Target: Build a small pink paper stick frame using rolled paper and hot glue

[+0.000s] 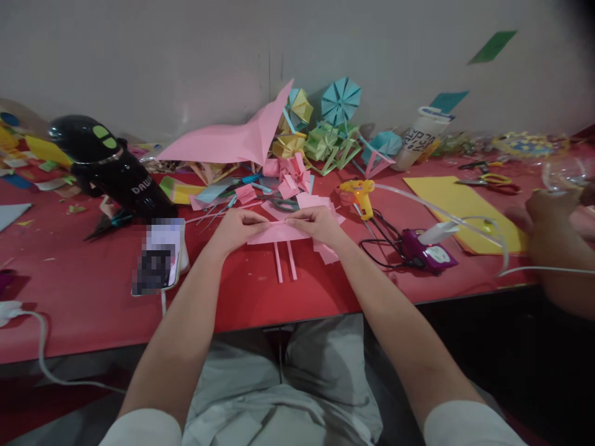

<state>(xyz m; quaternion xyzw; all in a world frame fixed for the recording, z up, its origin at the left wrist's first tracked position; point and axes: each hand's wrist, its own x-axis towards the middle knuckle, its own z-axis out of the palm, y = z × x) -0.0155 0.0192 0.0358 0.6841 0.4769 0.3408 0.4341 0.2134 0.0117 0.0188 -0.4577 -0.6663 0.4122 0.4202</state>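
Observation:
Both my hands rest on a pink sheet of paper lying on the red table. My left hand presses and pinches its left edge. My right hand pinches its upper right part, fingers curled on the fold. Two pink paper strips lie just below the sheet. Folded pink pieces sit right behind my hands.
A black hair dryer and a phone lie left. A yellow glue gun, a purple plug, a yellow sheet, scissors and another person's hand are right. Paper flowers line the wall.

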